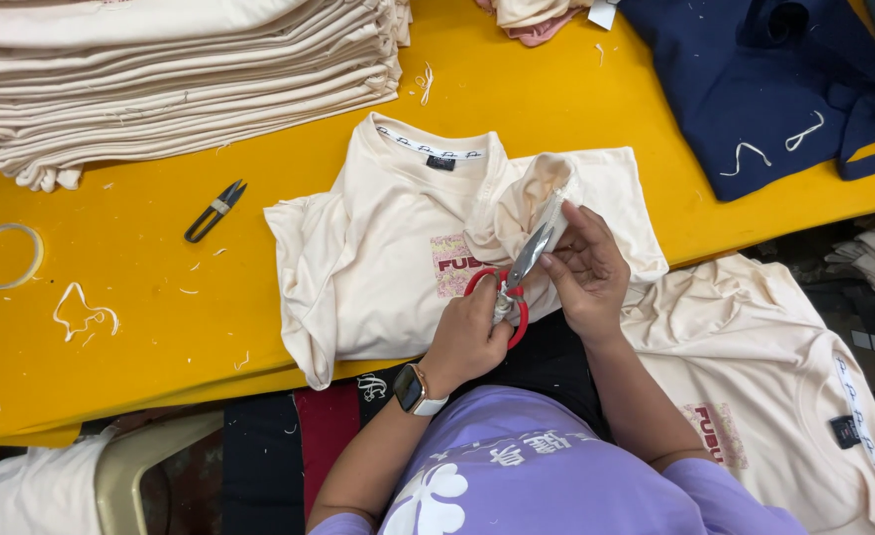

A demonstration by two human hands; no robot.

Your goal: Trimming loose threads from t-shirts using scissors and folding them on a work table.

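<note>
A cream T-shirt (388, 258) with a small pink chest print lies folded on the yellow table (140, 327), collar pointing away from me. My left hand (469, 337), with a watch on its wrist, grips red-handled scissors (519, 279) whose blades point up and to the right. My right hand (588, 269) pinches a raised bunch of the shirt's fabric (532, 198) right at the blade tips. The two hands almost touch above the shirt's lower right part.
A tall stack of folded cream shirts (160, 79) fills the far left. Black thread snips (215, 210), a tape ring (6, 256) and loose threads (83, 312) lie at left. A navy garment (774, 89) sits far right. Another cream shirt (784, 376) hangs at my right.
</note>
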